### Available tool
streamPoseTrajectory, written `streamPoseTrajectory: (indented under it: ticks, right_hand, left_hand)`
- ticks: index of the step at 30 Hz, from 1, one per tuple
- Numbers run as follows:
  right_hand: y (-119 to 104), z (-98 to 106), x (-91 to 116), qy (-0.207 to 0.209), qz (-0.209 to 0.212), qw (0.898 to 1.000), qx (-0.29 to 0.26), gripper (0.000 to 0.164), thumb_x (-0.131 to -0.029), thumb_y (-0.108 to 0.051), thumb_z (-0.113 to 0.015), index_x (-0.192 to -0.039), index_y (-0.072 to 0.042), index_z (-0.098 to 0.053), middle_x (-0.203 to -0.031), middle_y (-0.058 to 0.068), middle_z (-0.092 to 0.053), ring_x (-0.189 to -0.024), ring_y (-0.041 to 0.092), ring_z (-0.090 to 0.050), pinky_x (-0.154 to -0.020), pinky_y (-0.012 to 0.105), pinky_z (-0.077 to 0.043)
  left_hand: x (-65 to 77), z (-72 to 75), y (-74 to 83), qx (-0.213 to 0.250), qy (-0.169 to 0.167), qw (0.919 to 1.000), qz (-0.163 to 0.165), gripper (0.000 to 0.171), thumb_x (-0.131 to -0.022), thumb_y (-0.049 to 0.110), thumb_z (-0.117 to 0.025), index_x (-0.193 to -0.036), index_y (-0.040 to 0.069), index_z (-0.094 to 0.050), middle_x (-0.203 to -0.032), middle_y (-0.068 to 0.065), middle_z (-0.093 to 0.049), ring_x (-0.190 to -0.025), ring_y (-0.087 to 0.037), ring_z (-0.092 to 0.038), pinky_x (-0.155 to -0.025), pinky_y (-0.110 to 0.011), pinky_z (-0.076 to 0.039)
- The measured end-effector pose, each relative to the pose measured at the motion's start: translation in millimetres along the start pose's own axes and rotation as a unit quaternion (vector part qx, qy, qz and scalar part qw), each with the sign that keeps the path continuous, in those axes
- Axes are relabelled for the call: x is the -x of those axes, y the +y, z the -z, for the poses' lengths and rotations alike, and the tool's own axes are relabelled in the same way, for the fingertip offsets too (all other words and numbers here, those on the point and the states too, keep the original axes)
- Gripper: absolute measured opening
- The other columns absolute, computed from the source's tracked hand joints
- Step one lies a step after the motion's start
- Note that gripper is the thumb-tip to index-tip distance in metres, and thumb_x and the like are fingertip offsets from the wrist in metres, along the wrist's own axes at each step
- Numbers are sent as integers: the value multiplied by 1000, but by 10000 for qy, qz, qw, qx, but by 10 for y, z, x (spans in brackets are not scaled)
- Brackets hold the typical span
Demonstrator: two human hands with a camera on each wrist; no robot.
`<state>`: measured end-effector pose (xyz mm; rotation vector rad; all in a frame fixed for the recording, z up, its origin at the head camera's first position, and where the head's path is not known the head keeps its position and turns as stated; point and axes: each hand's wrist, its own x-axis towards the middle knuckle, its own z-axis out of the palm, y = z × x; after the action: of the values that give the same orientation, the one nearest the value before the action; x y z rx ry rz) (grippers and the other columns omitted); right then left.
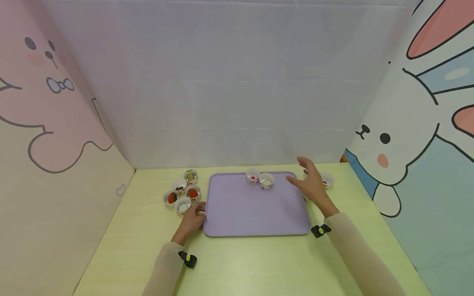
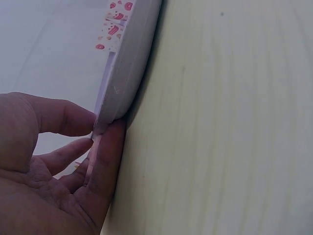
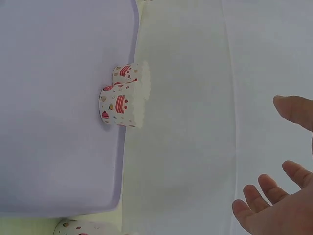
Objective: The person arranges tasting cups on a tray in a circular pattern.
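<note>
A shallow lilac tray (image 1: 255, 209) lies on the table in the head view. My left hand (image 1: 192, 220) holds its left edge; in the left wrist view, thumb and fingers (image 2: 110, 152) pinch the tray's rim (image 2: 129, 63). My right hand (image 1: 311, 183) hovers over the back right corner of the tray, thumb and fingers spread apart with nothing between them. Two small printed paper cups stand side by side at the tray's back edge, a left one (image 1: 253, 176) and a right one (image 1: 266, 181). The right wrist view shows their cake-print sides (image 3: 117, 105).
Left of the tray, several paper cups (image 1: 183, 205) cluster, some with orange, dark or greenish contents. Another cup (image 1: 326, 181) stands right of the tray, with more partly hidden behind my right hand. Cloth walls (image 1: 222, 102) enclose the pale wooden table (image 1: 240, 263).
</note>
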<state>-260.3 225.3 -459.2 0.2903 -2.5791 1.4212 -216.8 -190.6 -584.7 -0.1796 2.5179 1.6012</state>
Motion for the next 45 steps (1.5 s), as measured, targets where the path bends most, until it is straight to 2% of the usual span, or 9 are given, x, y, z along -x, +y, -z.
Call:
streamPoseTrajectory:
  ticks: [5,12,21,31,45]
  right_hand:
    - [121,93,42,37,-238,9997,-67,81,-87,-30,-74,-152,-9,-29,-156,16,-33,-143,39,-31,-112,59,-32]
    - [319,175,53,204,-457,9987,106,81,-88,-30,-73,-152,-7,-30,-155,19,-33,-142,41,-32,-113,57,-31]
    - [506,286,112,388,-507,9976,285,78,-88,-28,-73,-150,-3,-32,-153,22,-36,-140,43,-34,-111,59,-31]
    - [705,309,191,220,-1085,9932,364,81,-89,-33,-71,-152,-4,-29,-153,23,-35,-140,43,-33,-111,59,-33]
    - [890,268,260,-68,-1275,9907,463,84,-90,-35,-71,-152,-1,-25,-153,28,-33,-139,47,-33,-110,60,-32]
  left_hand:
    - [0,2,13,27,7,10000,35,53,-83,-2,-57,-136,3,-52,-117,-17,-59,-94,-21,-61,-61,-30,-51]
    - [-4,7,20,56,-22,10000,53,53,-83,-2,-57,-136,3,-52,-117,-17,-59,-92,-20,-61,-59,-31,-52]
    - [-11,6,22,105,-43,9998,156,54,-84,-1,-57,-138,4,-51,-120,-18,-59,-93,-21,-62,-60,-32,-53]
    - [7,6,27,118,-51,9998,138,54,-84,-1,-56,-137,3,-52,-119,-18,-59,-93,-22,-62,-59,-31,-52]
    - [20,8,13,125,-20,9999,57,54,-84,-2,-56,-137,3,-51,-118,-18,-58,-94,-22,-62,-60,-31,-52]
